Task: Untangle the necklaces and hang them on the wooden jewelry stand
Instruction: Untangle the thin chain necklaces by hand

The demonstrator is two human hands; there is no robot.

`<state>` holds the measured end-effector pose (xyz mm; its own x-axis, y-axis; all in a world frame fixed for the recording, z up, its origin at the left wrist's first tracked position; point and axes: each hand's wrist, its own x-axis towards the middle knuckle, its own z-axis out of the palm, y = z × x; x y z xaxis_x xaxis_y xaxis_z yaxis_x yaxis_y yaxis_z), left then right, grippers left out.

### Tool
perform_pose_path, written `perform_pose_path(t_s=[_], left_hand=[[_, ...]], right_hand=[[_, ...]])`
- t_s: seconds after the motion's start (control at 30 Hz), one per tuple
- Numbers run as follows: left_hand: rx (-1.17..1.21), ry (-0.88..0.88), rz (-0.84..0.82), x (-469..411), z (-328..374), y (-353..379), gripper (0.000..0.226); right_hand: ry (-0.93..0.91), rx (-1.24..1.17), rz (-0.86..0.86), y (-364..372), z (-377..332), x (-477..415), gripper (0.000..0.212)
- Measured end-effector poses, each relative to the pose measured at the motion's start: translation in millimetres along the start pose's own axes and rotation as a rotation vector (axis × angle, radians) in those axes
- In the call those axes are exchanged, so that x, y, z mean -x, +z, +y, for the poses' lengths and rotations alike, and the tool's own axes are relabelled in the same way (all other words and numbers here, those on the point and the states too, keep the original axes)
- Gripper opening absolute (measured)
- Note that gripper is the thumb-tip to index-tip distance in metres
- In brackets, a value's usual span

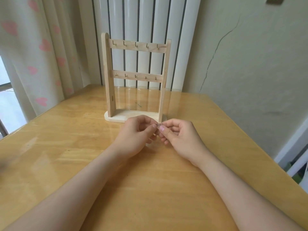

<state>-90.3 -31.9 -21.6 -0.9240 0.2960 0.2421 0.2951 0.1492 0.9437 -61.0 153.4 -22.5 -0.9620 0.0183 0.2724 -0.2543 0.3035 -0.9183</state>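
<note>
A small tangle of thin metal necklace chain point(158, 125) is pinched between both hands just above the table. My left hand point(138, 135) holds it from the left with thumb and fingertips. My right hand point(180, 137) pinches it from the right. Most of the chain is hidden between the fingers. The wooden jewelry stand point(135, 79) rises upright just behind the hands, with two crossbars carrying several small brass hooks, all of them bare.
The glossy wooden table point(83, 147) stretches to the front and sides. A white radiator point(145, 19) and a cracked wall stand behind the stand. A curtain with pink hearts point(33, 55) hangs at the left.
</note>
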Motion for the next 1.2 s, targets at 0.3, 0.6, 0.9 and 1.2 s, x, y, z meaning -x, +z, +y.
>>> perform_pose_path(t_s=[0.3, 0.6, 0.9, 1.2], left_hand=[[0.024, -0.050, -0.082, 3.0, 5.1, 1.3, 0.009], [0.080, -0.119, -0.071, 3.9, 6.4, -0.1, 0.015], [0.112, -0.190, -0.037, 4.4, 7.7, -2.0, 0.013], [0.117, -0.156, -0.026, 3.3, 7.4, -1.9, 0.017]], right_hand=[[0.045, 0.004, -0.035, -0.5, -1.0, -1.4, 0.022], [0.070, 0.006, -0.041, -0.1, -1.2, 0.3, 0.025], [0.008, -0.065, -0.012, -4.8, -4.2, 3.1, 0.013], [-0.042, -0.013, 0.017, -4.0, -3.7, 2.6, 0.034]])
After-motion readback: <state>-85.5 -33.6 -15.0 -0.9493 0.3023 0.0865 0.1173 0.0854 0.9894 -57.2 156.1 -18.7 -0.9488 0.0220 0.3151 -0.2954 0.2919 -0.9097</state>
